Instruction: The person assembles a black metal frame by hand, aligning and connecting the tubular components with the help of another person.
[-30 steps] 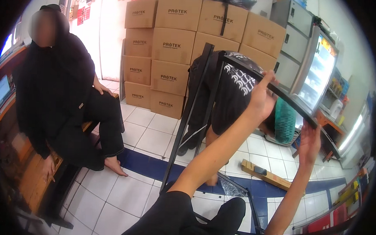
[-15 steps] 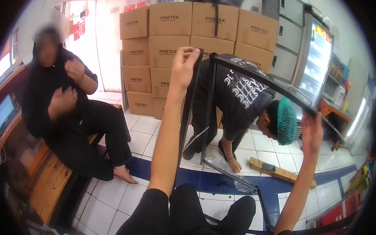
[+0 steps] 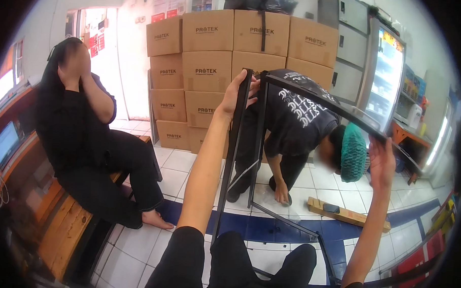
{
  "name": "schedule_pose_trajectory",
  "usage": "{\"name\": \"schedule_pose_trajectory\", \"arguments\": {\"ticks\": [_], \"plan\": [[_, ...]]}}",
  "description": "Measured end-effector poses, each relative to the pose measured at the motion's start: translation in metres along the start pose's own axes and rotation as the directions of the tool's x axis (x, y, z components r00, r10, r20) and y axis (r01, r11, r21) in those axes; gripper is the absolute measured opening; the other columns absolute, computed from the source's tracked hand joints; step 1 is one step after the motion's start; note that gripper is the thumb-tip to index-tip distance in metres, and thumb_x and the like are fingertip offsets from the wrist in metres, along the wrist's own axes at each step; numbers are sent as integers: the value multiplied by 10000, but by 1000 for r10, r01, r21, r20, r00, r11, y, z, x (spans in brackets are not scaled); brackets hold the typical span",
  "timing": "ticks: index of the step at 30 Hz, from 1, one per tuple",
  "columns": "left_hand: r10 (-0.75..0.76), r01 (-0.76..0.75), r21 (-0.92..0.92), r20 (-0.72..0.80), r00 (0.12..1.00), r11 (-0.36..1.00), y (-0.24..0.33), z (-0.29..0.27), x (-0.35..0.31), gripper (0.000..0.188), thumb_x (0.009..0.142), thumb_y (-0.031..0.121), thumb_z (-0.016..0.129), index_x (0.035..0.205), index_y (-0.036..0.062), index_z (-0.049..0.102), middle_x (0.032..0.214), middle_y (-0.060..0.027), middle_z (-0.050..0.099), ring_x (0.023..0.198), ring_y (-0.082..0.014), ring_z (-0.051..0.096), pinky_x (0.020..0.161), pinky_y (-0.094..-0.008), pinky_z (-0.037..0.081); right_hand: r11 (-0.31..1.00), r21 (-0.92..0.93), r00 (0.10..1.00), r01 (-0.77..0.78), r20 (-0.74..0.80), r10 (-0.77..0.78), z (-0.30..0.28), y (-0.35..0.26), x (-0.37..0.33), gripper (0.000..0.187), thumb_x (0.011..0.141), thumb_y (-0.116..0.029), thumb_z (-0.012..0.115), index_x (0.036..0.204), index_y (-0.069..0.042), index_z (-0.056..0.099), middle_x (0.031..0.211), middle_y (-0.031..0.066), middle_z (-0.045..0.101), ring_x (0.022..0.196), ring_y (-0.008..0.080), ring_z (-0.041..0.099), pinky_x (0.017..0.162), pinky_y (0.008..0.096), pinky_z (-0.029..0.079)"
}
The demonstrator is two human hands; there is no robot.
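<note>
A black metal frame (image 3: 321,101) is held upright between the two hands, its open middle looked through from near side to far. The upper end of its leftmost upright is gripped by the left hand (image 3: 235,96), fingers wrapped past the bar; the right end of its top bar is held by the right hand (image 3: 381,162). Bare tiled floor (image 3: 135,260) is left between the frame and a seated person (image 3: 80,154). Beyond the frame, room is taken up by a stooping co-worker (image 3: 302,131) and stacked cardboard boxes (image 3: 206,71); a long carton (image 3: 357,218) is laid on the floor at the right. The lower bars are partly covered by the wearer's legs (image 3: 292,265), and whether the floor is touched by them cannot be told. The right fingertips are partly hidden, and whatever is touched by the co-worker's lowered hand (image 3: 282,192) cannot be made out.
</note>
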State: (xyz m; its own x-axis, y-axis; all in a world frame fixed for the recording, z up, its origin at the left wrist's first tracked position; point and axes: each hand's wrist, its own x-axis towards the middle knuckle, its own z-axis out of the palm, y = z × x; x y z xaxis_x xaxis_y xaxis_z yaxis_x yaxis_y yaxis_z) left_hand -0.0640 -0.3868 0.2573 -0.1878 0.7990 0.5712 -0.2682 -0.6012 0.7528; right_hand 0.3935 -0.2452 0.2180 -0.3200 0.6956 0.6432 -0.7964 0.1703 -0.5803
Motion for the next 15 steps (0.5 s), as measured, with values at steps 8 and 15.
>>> {"name": "schedule_pose_trajectory", "arguments": {"ticks": [8, 15], "plan": [[77, -71, -66, 87, 993, 995, -17, -7, 11, 415, 967, 540, 559, 1018, 134, 625, 1144, -60, 664, 1047, -173, 601, 937, -355, 450, 1000, 12, 1000, -3, 5, 3, -14, -1, 2, 381, 1077, -246, 446, 1320, 44, 487, 1247, 235, 614, 1203, 285, 608, 981, 331, 547], [106, -107, 33, 33, 994, 994, -25, -5, 11, 630, 975, 553, 546, 1309, 21, 589, 1225, -68, 651, 1114, -186, 596, 995, -337, 436, 999, 2, 998, 38, -54, -37, -15, 6, -3, 391, 1069, -236, 467, 1317, 66, 473, 1235, 248, 609, 1201, 304, 608, 1007, 321, 549]]}}
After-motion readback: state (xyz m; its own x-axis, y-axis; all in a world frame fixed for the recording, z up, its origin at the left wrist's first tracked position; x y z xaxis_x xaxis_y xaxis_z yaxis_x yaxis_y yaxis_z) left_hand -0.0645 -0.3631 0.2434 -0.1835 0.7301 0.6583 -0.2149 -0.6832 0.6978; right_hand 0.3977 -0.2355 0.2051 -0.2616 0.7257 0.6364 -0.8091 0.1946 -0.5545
